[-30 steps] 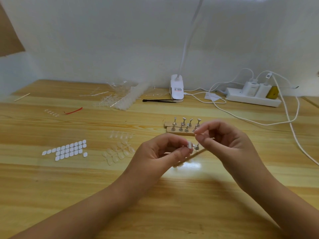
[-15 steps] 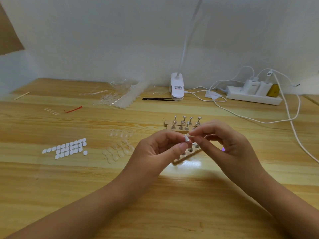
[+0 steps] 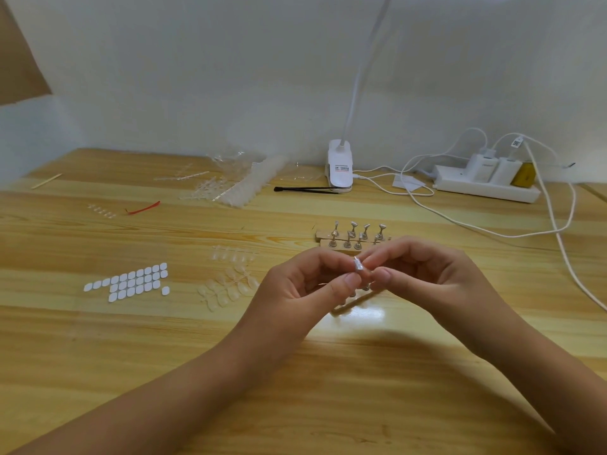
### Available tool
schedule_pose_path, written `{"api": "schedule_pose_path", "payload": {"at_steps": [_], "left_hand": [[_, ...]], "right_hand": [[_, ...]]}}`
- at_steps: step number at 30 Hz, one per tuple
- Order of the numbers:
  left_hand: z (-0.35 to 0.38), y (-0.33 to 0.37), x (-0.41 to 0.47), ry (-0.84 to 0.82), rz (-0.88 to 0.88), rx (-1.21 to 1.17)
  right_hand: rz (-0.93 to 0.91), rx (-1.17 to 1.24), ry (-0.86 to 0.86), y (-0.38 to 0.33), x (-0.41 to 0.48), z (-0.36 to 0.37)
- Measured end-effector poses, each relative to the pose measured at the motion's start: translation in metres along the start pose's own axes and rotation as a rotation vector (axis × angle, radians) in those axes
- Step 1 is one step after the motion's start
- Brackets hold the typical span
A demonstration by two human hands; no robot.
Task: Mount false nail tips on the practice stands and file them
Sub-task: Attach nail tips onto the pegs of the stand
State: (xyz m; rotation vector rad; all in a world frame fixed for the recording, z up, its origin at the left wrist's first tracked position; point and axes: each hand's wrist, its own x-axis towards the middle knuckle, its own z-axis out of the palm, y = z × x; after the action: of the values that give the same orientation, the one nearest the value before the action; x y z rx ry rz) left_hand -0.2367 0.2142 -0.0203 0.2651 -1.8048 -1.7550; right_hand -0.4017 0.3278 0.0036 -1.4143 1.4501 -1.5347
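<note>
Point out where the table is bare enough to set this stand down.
Widest bare patch: the near table strip, in front of the white tabs and clear nail tips, left of the left hand. Another lies between the red tie and the stand rack. Crowded: the back edge, with packaging, lamp clip, power strip.

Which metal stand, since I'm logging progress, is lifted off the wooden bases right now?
The held stand, pinched between the left hand and right hand; the other stands sit upright on wooden bases.
</note>
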Motion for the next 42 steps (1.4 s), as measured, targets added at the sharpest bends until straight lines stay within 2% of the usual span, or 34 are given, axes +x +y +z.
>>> {"api": "schedule_pose_path", "payload": {"at_steps": [14,19,23,29,34,37,39,42], "left_hand": [[-0.002,0.001,0.002,-0.017,-0.013,-0.102],[-0.003,-0.002,0.003,-0.004,-0.023,-0.113],[-0.004,-0.002,0.003,-0.052,-0.026,-0.129],[-0.002,0.002,0.004,-0.126,-0.057,-0.281],[-0.004,0.001,0.006,-0.12,-0.09,-0.274],[-0.005,0.0,0.006,-0.15,-0.09,-0.253],[-0.003,-0.001,0.007,-0.168,-0.119,-0.26],[-0.004,0.0,0.01,-0.19,-0.231,-0.418]], "right_hand": [[-0.025,0.124,0.009,0.001,-0.002,0.008],[-0.016,0.09,0.088,0.004,-0.003,0.012],[-0.003,0.097,0.087,0.005,-0.003,0.013],[-0.041,0.111,0.092,0.004,-0.003,0.014],[-0.033,0.102,0.132,0.006,-0.003,0.015],[-0.029,0.094,0.094,0.008,-0.003,0.016],[-0.042,0.082,0.08,0.01,-0.003,0.016],[-0.073,-0.008,0.111,0.013,-0.003,0.015]]}}
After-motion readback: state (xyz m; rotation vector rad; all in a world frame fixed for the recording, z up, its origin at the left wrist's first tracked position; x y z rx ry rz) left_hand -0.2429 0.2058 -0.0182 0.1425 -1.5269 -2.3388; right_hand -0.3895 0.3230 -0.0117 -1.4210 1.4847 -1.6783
